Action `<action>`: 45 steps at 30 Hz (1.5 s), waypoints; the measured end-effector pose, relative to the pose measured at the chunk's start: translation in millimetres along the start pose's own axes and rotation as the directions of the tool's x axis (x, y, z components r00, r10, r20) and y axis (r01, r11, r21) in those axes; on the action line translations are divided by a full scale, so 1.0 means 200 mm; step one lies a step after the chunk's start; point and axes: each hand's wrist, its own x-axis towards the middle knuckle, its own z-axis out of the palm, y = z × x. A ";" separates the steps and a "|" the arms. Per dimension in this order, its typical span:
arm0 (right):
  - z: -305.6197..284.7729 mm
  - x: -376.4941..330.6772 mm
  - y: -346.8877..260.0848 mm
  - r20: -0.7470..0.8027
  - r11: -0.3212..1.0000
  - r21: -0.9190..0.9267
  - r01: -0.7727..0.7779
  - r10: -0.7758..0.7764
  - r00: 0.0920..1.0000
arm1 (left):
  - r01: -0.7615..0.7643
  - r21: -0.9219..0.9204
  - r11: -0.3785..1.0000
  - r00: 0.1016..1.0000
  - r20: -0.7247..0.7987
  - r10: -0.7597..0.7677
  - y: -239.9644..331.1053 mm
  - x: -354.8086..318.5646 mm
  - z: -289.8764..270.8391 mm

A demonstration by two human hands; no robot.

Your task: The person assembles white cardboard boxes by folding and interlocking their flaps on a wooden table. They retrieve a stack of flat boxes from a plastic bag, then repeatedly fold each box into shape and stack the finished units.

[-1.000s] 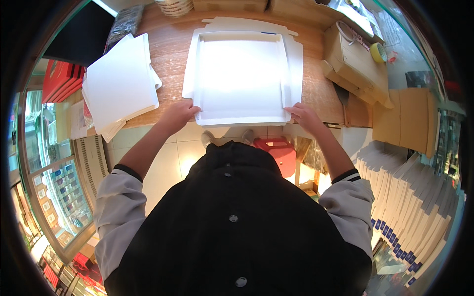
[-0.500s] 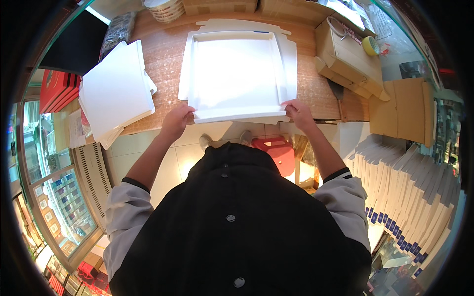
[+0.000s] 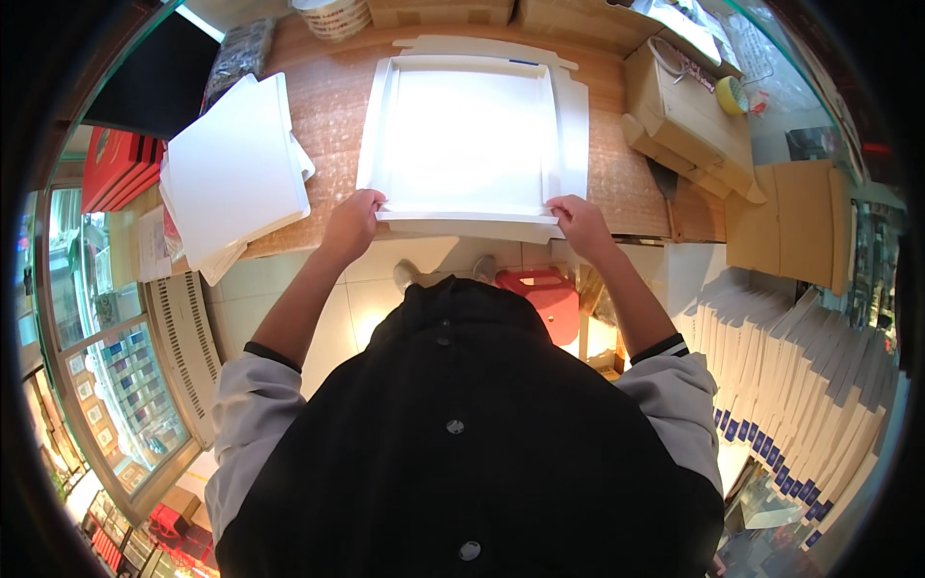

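Note:
A shallow white cardboard box tray (image 3: 470,135) with raised side walls lies on the wooden table in front of me. Flat white cardboard (image 3: 575,144) sticks out from under it on the right, at the back and along the near edge. My left hand (image 3: 355,223) pinches the near left corner of the tray, fingertips on the folded wall. At the near right corner my right hand (image 3: 580,223) grips the wall the same way, thumb and fingers closed on it. The near wall stands between both hands.
A stack of flat white cardboard sheets (image 3: 236,164) overhangs the table's left front edge. Brown cartons (image 3: 689,111) and a dark-bladed tool (image 3: 667,193) lie right. Rolls of tape (image 3: 332,17) stand at the back. Many white folded boxes (image 3: 790,366) are lined up at lower right; a red stool (image 3: 541,299) is below.
The near wall of the tray has shifted slightly away from me, and my left hand has moved up with it. More flat cardboard shows along the near edge. The view has shifted slightly.

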 end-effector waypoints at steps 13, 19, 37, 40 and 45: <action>0.02 -0.08 -0.05 0.106 0.934 -0.311 0.174 -0.148 0.983 | -0.211 0.341 0.916 0.973 0.161 0.164 0.06 -0.01 0.02; -0.10 0.07 -0.19 0.320 0.559 -0.633 0.536 -0.442 0.838 | -0.554 0.572 0.605 0.831 0.335 0.444 0.19 0.10 -0.02; -0.02 0.22 -0.07 0.239 0.890 -0.217 0.400 -0.349 0.906 | -0.565 0.385 0.730 0.821 0.347 0.453 0.14 0.26 0.06; -0.06 0.23 -0.17 0.418 0.905 -0.365 0.220 -0.052 0.907 | -0.515 0.382 0.767 0.830 0.447 0.335 0.19 0.26 0.04; -0.08 0.15 -0.09 0.474 0.793 -0.313 0.522 -0.346 0.810 | -0.648 0.368 0.666 0.745 0.486 0.456 0.19 0.19 0.01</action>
